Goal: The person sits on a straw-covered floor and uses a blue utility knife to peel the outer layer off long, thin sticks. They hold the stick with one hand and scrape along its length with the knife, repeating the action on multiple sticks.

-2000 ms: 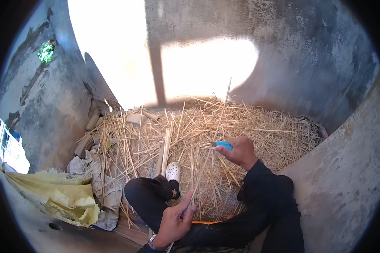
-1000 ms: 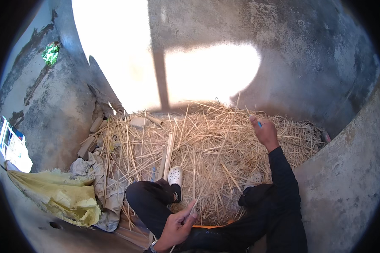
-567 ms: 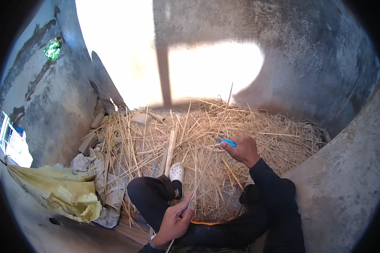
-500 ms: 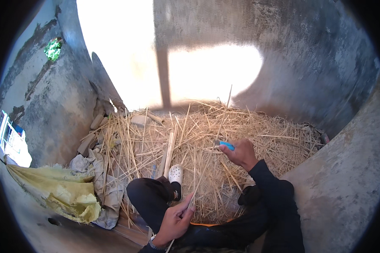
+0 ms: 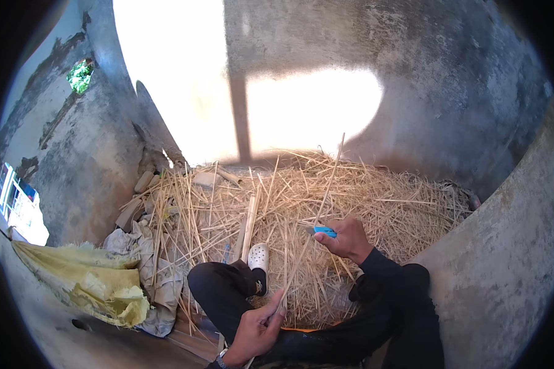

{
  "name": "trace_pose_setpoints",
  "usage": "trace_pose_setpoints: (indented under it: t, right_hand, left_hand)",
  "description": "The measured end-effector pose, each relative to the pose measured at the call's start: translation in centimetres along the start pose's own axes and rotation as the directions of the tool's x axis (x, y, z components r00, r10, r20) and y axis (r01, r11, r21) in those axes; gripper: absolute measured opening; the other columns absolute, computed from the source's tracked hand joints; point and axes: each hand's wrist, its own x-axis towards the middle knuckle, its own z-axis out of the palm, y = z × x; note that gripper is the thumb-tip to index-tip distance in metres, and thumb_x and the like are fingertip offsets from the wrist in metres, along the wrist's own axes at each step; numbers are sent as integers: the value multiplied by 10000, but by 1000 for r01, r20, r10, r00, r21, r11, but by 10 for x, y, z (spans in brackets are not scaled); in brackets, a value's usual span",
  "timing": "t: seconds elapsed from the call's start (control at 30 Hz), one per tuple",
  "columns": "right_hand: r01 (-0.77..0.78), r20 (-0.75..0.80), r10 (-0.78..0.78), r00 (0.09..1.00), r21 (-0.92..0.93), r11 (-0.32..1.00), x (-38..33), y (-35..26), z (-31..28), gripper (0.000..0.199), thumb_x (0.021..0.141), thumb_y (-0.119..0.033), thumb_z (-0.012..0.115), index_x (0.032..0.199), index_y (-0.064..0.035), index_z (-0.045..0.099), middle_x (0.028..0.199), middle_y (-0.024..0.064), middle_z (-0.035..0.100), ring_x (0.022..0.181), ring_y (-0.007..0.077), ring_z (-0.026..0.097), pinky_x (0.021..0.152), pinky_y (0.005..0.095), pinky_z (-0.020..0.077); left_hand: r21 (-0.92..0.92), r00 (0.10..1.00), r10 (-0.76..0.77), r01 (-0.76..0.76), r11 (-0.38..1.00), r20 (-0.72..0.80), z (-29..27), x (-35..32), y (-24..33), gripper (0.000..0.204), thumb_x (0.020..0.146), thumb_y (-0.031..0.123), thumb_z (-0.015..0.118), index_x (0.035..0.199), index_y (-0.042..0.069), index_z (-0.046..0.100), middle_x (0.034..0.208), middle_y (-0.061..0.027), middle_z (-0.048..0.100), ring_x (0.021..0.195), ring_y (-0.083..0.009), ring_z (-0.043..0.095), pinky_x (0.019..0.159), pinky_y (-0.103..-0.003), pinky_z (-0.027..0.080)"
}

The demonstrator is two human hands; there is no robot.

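at lower centre, left hand [image 5: 260, 332] pinches a strip [image 5: 330, 178] slanting forward-right. right hand [image 5: 345, 238] grips a blue-handled blade [image 5: 324, 232], perhaps touching it midway.

Hard light burns two patches of the far wall [image 5: 425, 92] to featureless white, parted by a dark shadow bar [image 5: 240, 117]. An opening [image 5: 20, 212] at the left glares too. My left hand [image 5: 256, 332] and right hand [image 5: 348, 238] sit in softer shade, my trousers [image 5: 351, 329] nearly black. The fisheye bends the right-hand wall [image 5: 505, 264], and the corners go black.

Blue handle [image 5: 325, 232] partly hidden by right hand [image 5: 349, 240], thin strip [image 5: 328, 183] partly covered by left hand [image 5: 256, 333]
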Motion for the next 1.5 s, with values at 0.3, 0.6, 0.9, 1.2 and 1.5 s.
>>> trace_pose_setpoints:
  t: [0.3,0.6,0.9,1.2,1.5]
  right_hand:
    - [-321,-79,315,946,-84,943,27,77,-40,740,870,-734,411,514,-100,548,435,42,456,408,215,490,425,381,366]
    - [-156,-44,154,987,-56,986,32,45,-23,703,832,-745,463,569,-114,627,453,46,509,416,221,528,447,380,403]
    - [-79,-18,77,997,-158,984,26,39,-18,730,835,-750,445,526,-103,585,443,68,483,403,247,503,437,393,391]
    - [-284,-287,190,939,-334,899,46,163,-35,755,850,-746,408,561,-74,592,485,120,512,472,295,537,491,453,403]
    - [-755,-338,691,639,-108,646,14,212,-98,844,875,-766,325,522,-14,471,511,140,451,500,280,467,521,453,355]
  left_hand:
    - [35,996,-22,19,999,82,5,-8,6,415,948,52,540,1350,-32,480,963,-70,676,869,-27,509,769,-201,450]
    - [197,997,72,-70,978,-2,-2,-10,16,420,912,26,563,1327,-19,512,694,-138,607,634,-49,509,611,-232,457]
    - [194,973,215,-196,961,-83,6,-7,12,423,906,34,572,1323,-13,520,642,-138,559,553,-72,485,551,-238,433]
    - [127,967,255,-254,959,7,18,-18,1,367,917,48,558,1282,10,551,653,-189,467,531,-198,482,532,-323,429]
    - [-319,987,-122,151,936,107,17,-1,-11,431,968,119,542,1374,-6,468,635,5,502,546,-38,431,534,-185,366]
